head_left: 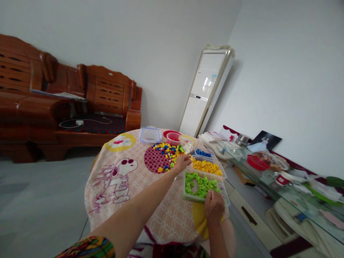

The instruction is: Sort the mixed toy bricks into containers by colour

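One round, cloth-covered tabletop (158,211) is seen at lower centre. Right of centre, a clear plastic tub (191,197) of green plastic bricks (204,184) is best kept level. The left hand (182,162) and right hand (214,204) are curled narrow; whether anything is held cannot be told. At centre, small multicoloured plastic bricks (168,147) are best pinched singly.

A wooden sofa (107,93) stands against the wall (161,53).
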Tool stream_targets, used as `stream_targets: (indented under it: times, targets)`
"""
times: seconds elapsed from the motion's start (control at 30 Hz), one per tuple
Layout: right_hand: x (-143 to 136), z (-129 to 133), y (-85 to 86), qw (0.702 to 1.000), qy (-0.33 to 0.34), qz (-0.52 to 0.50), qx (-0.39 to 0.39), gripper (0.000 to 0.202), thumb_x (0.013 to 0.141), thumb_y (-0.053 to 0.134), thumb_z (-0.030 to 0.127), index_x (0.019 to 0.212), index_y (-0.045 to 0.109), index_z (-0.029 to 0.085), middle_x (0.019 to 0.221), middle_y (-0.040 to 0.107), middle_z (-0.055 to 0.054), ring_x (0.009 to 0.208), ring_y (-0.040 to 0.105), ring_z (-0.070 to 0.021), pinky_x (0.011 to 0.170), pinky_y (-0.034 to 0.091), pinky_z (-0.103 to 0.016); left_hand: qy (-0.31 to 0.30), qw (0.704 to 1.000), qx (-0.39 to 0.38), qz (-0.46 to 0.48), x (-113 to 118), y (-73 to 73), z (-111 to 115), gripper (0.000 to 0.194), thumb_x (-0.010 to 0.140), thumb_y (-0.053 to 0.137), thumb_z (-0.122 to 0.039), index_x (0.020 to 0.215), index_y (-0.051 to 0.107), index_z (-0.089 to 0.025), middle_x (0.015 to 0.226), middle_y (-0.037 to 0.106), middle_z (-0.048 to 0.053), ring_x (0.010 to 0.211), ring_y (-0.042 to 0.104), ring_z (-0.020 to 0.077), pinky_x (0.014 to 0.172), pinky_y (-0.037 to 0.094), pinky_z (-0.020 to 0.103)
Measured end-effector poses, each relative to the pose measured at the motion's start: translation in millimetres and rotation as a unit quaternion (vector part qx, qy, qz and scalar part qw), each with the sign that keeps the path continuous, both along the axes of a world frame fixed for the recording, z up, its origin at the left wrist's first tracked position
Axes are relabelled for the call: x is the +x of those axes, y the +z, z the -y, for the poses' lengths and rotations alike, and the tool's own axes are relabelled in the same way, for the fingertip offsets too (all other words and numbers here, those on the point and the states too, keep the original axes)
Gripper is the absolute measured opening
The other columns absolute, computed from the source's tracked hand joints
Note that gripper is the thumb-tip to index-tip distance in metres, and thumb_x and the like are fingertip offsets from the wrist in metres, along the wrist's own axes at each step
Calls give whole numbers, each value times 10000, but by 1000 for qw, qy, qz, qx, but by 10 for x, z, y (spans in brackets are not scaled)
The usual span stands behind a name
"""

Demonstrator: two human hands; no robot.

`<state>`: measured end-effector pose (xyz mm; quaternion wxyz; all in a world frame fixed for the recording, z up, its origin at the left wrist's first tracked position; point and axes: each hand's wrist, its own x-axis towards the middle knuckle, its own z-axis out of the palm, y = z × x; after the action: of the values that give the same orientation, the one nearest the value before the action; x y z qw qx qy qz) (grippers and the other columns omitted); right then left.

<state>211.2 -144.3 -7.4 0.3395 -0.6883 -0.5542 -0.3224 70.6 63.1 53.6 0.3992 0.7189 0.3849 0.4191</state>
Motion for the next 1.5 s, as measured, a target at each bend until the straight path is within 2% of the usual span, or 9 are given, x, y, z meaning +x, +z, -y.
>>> stream_targets:
  times: [0.13, 0.33, 0.5, 0.63, 0.8, 0.97, 1.1, 1.3, 1.5]
  targets:
    - [-1, -7, -11, 1000, -5, -1, -1, 337, 984, 357, 263, 689, 511, 206, 662, 567, -47, 663, 518, -194, 694, 355, -321, 29, 998, 52, 0, -271, -25, -25, 361, 760, 555, -68, 1074, 710, -157, 975, 751, 50, 899, 679, 151, 848, 531, 267]
    - [10, -13, -25, 1000, -8, -4, -8, 347, 986, 355, 280, 683, 509, 210, 655, 568, -54, 661, 513, -206, 688, 357, -331, 207, 966, 86, -126, -1133, -196, 6, 263, 833, 535, -183, 1009, 728, -156, 1015, 741, 70, 902, 661, 174, 831, 485, 263]
    - [13, 2, -18, 1000, -4, -2, -5, 353, 987, 350, 294, 690, 519, 209, 656, 565, -58, 670, 512, -206, 699, 362, -332, 187, 966, 69, -165, -1493, -367, 144, 291, 842, 560, -368, 865, 744, -144, 820, 729, 64, 728, 641, 173, 678, 451, 254]
    - [5, 10, -1, 1000, -4, -4, -3, 359, 987, 345, 297, 684, 518, 210, 651, 563, -58, 664, 511, -203, 695, 365, -328, 141, 964, 87, -206, -1504, -410, 189, 249, 792, 605, -361, 847, 749, -166, 832, 724, 58, 739, 631, 177, 662, 431, 253]
    - [5, 10, 2, 1000, -4, 2, -5, 369, 990, 332, 300, 690, 524, 204, 653, 574, -63, 658, 514, -200, 688, 363, -328, 145, 968, 83, -185, -1484, -416, 210, 203, 769, 600, -255, 883, 746, -172, 885, 730, 53, 773, 635, 169, 704, 449, 249]
    - [9, 6, -7, 1000, -7, -4, -9, 371, 989, 336, 303, 690, 529, 199, 656, 577, -64, 662, 524, -201, 688, 366, -331, 99, 979, 105, -142, -1369, -396, 353, 251, 800, 591, -270, 984, 742, -193, 939, 736, 49, 831, 637, 164, 770, 471, 239]
    - [9, 3, -5, 1000, -5, -7, -6, 376, 988, 333, 309, 681, 523, 201, 651, 573, -63, 663, 515, -199, 688, 366, -332, 62, 971, 118, -198, -1223, -404, 476, 380, 783, 591, -212, 1143, 706, -254, 1010, 724, 33, 920, 639, 174, 855, 466, 247]
    - [17, -1, -11, 1000, -4, 2, -1, 370, 988, 334, 296, 673, 507, 205, 647, 564, -54, 655, 499, -189, 683, 352, -321, 106, 953, 128, -254, -1139, -416, 535, 320, 802, 570, -205, 1110, 653, -185, 1030, 709, 89, 932, 651, 215, 797, 462, 276]
    - [26, -11, -20, 1000, -5, 12, 2, 355, 985, 346, 285, 676, 502, 207, 638, 558, -43, 645, 503, -191, 689, 354, -324, 140, 947, 107, -269, -1135, -386, 555, 212, 877, 537, -300, 1046, 601, -188, 899, 699, 54, 801, 642, 168, 661, 392, 232]
